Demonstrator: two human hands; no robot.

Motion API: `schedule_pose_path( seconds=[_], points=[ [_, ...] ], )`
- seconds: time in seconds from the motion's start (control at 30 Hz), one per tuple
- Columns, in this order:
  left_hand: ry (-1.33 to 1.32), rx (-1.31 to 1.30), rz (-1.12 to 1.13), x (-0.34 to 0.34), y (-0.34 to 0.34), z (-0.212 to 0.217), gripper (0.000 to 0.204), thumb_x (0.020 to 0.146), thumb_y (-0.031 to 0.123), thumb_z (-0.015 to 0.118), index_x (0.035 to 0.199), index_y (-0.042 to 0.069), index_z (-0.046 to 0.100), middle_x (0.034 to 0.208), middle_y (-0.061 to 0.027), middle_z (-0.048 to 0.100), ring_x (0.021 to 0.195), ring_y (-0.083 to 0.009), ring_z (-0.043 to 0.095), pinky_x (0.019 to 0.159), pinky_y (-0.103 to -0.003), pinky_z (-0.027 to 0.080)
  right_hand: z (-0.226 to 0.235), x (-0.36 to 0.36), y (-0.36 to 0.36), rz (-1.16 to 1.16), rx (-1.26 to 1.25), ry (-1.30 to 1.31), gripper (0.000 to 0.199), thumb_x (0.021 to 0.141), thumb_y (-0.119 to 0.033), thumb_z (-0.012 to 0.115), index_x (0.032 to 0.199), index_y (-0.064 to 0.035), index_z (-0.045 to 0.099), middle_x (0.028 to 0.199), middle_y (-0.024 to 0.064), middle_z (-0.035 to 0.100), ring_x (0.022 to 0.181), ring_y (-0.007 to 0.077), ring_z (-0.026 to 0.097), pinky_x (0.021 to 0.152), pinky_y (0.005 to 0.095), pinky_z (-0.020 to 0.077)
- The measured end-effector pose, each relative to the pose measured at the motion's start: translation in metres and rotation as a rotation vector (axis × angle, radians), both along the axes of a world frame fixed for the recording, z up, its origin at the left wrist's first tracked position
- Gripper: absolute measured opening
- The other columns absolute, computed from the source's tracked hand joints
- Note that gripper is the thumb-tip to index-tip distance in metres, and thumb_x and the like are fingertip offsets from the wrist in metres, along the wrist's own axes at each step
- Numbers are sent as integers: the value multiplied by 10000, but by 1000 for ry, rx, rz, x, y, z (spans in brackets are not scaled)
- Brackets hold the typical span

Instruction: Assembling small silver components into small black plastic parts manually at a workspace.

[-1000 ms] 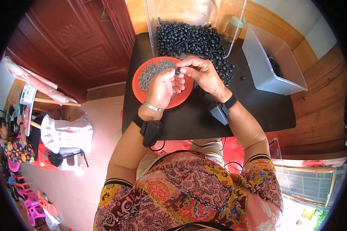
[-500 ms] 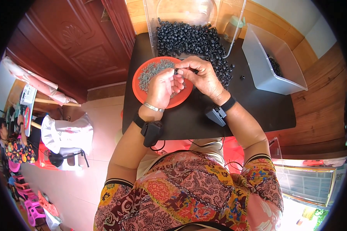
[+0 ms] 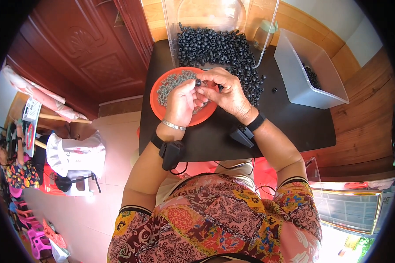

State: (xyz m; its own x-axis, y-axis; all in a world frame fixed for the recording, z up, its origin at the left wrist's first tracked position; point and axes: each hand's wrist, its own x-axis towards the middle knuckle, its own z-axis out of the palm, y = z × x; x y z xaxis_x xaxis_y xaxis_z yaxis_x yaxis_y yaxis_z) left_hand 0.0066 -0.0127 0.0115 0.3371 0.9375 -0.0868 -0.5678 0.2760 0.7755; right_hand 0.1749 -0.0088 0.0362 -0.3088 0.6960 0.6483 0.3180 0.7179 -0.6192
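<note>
— What are the two hands doing?

— They meet over the orange plate [image 3: 156, 103], fingertips together. The left hand [image 3: 182, 103] is curled, thumb and fingers pinched on a small black bead [image 3: 198, 82]. The right hand [image 3: 226, 92] comes in from the other side, its fingers bent and closed toward that same bead; whether it grips the bead too or something finer, I cannot tell.

— And where is the plate?

— On the black surface [image 3: 289, 127], right in front of the person. It holds a heap of small grey pieces [image 3: 171, 83], partly hidden by the left hand.

— What lies beyond it?

— A big pile of black beads [image 3: 215, 48], spilling from a clear box [image 3: 206, 13] at the far edge. A few stray beads lie to the right of the pile. Further right stands a grey tub [image 3: 294, 83] with a few dark beads at the bottom.

— Anything on the wrists?

— A black band with a small device on each — the left wrist also wears a silver bracelet [image 3: 173, 126].

— And around the surface?

— A red-brown wooden door [image 3: 74, 57] to the left, pale floor tiles [image 3: 114, 144] below it.
</note>
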Motion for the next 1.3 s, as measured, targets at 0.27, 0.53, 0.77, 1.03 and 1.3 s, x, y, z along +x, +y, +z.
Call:
schedule_pose_path(
  seconds=[0.27,0.53,0.77,1.03,1.3],
  points=[
    [-28,7,12,3,-2,-2,238,936,249,507,1027,49,596,858,-44,634,723,-147,594,619,-269,447,-3,-4,2,-62,145,-11,388,667,-57,807,1034,-99,687,893,78,659,842,243,631,725,330,527],
    [-76,24,30,5,-4,-4,244,960,226,479,1036,30,603,881,-67,642,738,-159,601,616,-283,467,-1,-9,-4,-132,295,-43,324,672,-95,790,974,-94,674,910,82,678,863,277,648,756,358,540],
    [-149,44,12,6,1,-9,249,966,225,463,1016,29,609,853,-51,623,738,-154,594,619,-284,472,-3,-11,-3,-170,312,-45,324,674,-112,789,977,-100,674,896,92,674,853,278,649,740,361,542],
    [-162,4,39,10,-1,-5,231,967,221,456,996,47,605,841,-31,608,747,-141,585,645,-279,476,-2,-15,-9,-222,337,-115,305,689,-104,771,975,-72,671,878,105,669,833,284,642,737,363,541],
    [-109,88,92,8,0,-14,214,955,190,444,997,60,609,863,-21,620,771,-129,588,674,-284,483,0,-18,-13,-223,393,-213,271,759,-77,725,1013,-43,636,908,110,669,840,298,638,748,377,529]
  ],
)
